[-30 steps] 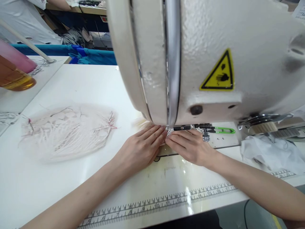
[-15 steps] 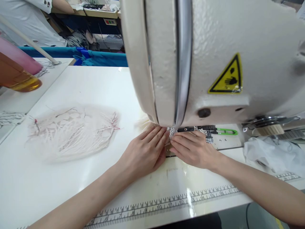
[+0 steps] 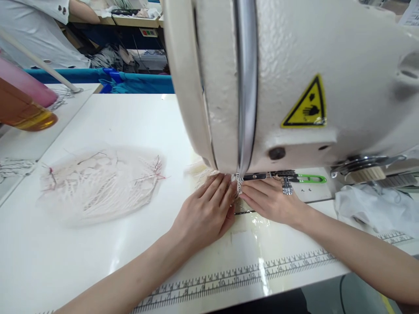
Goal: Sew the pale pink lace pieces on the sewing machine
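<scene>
A strip of white lace [image 3: 240,181] passes under the needle area of the sewing machine [image 3: 209,87]. To its left my left hand [image 3: 209,203] presses on it, fingers together and curved down, thumb tucked low at the edge. Pale cream fabric [image 3: 198,170] with fringe-like edges shows past those fingers. From the right my right hand [image 3: 273,200] closes its fingertips on the lace's near end, partly under the machine head. Most of the lace is hidden by my hands. Just beyond my right hand lie green-handled thread snips [image 3: 309,179].
A sheer whitish lace piece [image 3: 101,187] with red thread ends lies on the left of the table. White cloth [image 3: 369,207] sits at the right. A printed ruler [image 3: 235,279] runs along the front edge. Thread cones [image 3: 26,109] stand far left; another person's sleeve [image 3: 39,30] shows behind.
My left hand has shifted slightly right with the lace, and my right hand has moved a little away from me. The view has turned slightly.
</scene>
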`<state>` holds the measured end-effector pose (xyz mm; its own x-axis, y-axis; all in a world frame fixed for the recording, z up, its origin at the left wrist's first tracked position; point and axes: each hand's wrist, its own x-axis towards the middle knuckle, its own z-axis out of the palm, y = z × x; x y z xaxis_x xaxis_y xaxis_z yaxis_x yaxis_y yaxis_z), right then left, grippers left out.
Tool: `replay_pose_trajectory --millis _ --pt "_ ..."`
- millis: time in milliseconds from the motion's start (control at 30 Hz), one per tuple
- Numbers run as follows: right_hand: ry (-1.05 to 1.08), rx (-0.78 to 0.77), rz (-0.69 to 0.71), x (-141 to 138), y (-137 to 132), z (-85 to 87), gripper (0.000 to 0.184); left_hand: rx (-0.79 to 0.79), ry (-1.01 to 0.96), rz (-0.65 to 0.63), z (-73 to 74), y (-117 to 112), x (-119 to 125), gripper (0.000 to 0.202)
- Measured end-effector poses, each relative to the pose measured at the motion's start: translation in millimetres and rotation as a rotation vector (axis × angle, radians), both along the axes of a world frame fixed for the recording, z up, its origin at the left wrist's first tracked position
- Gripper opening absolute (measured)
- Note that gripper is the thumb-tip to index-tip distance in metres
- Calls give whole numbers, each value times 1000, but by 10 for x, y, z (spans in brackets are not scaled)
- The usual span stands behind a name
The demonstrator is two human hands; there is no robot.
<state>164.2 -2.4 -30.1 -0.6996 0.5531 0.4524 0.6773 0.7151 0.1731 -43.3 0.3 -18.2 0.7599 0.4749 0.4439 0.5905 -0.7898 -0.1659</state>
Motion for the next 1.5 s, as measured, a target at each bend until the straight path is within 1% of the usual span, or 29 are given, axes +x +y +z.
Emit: replay_pose_trajectory --millis 100,200,300,433,600,833,1000,1067,1200,1233,1367,1500 --pt "43 -16 -39 10 -3 26 20 -2 -9 8 -2 -3 6 34" --pt "121 -43 -35 31 -17 27 27 -16 -17 17 0 -8 11 33" --pt "157 -56 -45 49 -33 19 30 -24 -22 26 10 -15 21 32" --pt "145 -22 -72 51 -59 18 30 -17 -18 33 18 -13 39 33" --pt "94 -14 -164 43 -95 15 34 -5 -19 44 5 -3 51 34" --pt "82 -40 -201 47 -91 11 36 -27 -4 66 -4 9 56 36" --pt "119 -89 -186 54 -58 -23 40 -23 1 69 2 18 68 36" --pt "144 -108 -171 59 -41 -36 41 -1 3 51 1 12 68 34" --pt "172 -116 -155 71 -28 -39 40 60 15 -60 -23 -12 57 30" --pt "174 -116 -154 73 -31 -36 40 49 17 -57 -33 -16 54 31" --pt "151 -112 -183 73 -54 -24 38 -42 15 48 -66 -12 48 38" --pt "134 -121 -201 54 -68 -22 35 -48 -3 37 -66 13 37 38"
